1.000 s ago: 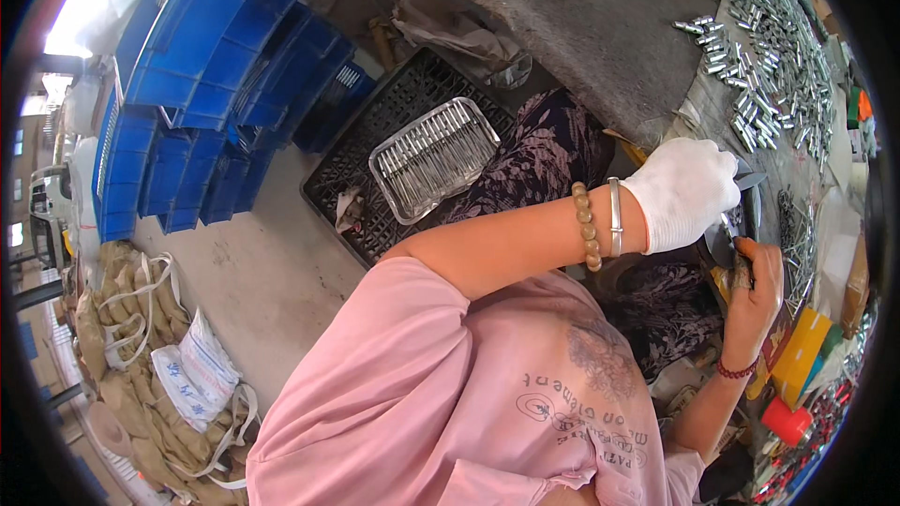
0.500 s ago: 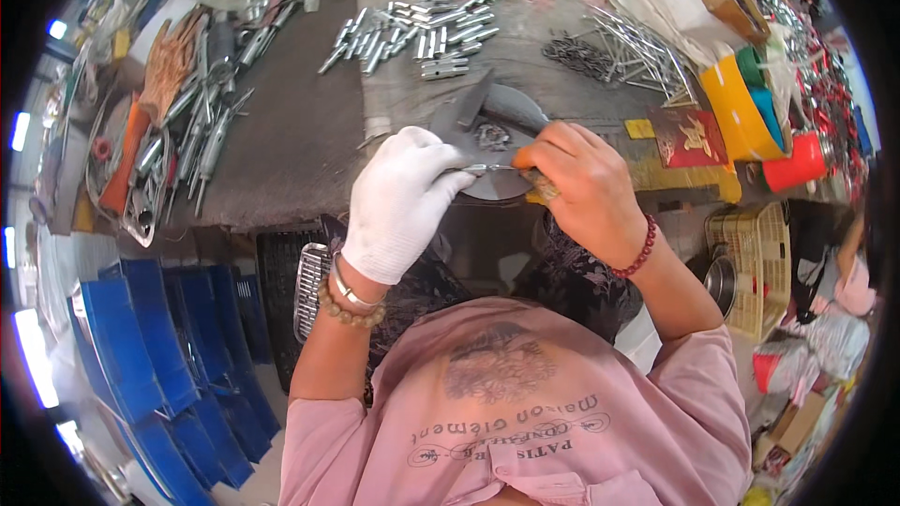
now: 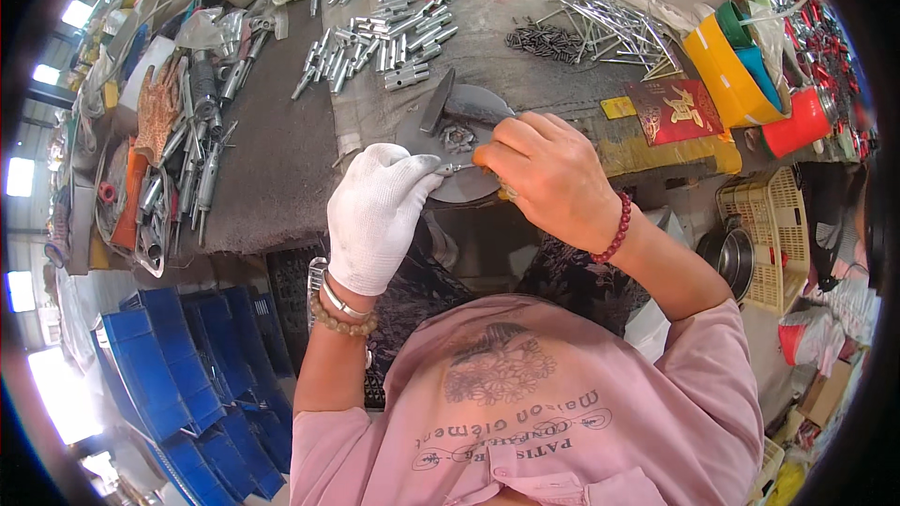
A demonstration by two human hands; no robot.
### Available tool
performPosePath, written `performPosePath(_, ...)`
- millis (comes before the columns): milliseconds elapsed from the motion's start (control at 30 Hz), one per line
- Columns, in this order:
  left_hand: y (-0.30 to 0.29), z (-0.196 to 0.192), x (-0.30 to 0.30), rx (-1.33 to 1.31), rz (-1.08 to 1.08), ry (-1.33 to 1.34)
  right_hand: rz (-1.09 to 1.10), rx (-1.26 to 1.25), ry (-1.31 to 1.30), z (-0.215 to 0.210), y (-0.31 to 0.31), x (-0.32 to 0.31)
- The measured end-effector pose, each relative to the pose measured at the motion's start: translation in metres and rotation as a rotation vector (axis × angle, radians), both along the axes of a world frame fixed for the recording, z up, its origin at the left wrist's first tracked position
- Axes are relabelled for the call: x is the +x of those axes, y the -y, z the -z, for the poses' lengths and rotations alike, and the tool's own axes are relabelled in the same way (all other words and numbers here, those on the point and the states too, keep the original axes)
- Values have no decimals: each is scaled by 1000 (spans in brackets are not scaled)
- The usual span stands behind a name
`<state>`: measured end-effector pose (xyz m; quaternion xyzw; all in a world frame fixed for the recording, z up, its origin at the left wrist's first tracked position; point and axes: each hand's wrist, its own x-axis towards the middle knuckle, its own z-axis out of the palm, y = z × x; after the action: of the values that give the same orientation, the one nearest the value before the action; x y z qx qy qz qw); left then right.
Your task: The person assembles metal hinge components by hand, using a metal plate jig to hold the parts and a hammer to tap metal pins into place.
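Note:
My left hand (image 3: 370, 215), in a white knit glove, pinches a small silver metal part (image 3: 455, 169) between thumb and forefinger. Bare except for orange coverings at the fingertips, my right hand (image 3: 558, 178) grips the other, thinner end of that part; its exact shape is too small to make out. Both hands are close together over the front of a round grey metal plate (image 3: 469, 189) at the table's near edge. On the plate stand a dark upright metal block (image 3: 436, 103) and a small crumpled-looking silvery lump (image 3: 457, 139).
Beyond the plate lie many silver metal tubes (image 3: 375, 47). Small dark pins (image 3: 544, 41) and long thin rods (image 3: 623, 33) are at the right, near a red envelope (image 3: 677, 112) and a yellow container (image 3: 731, 75). Tools (image 3: 197, 159) crowd the left; blue bins (image 3: 155, 361) stand below.
The view has shifted, so the table and both hands appear further left. My hands keep their pinch on the small metal part, with less of it showing between them.

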<state>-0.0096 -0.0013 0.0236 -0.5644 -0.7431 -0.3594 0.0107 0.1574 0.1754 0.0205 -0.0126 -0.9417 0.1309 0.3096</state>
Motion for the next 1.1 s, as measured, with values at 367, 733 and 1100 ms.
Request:
performPosePath(367, -1, 4, -4, 21, 50, 74, -21, 53, 53, -1, 2, -7)
performPosePath(733, -2, -5, 0, -36, 29, 18, 439, -28, -73, -12, -78, 17)
performPosePath(1100, -2, -4, 1, -26, 17, 33, 547, 20, 206, 2, -124, 13)
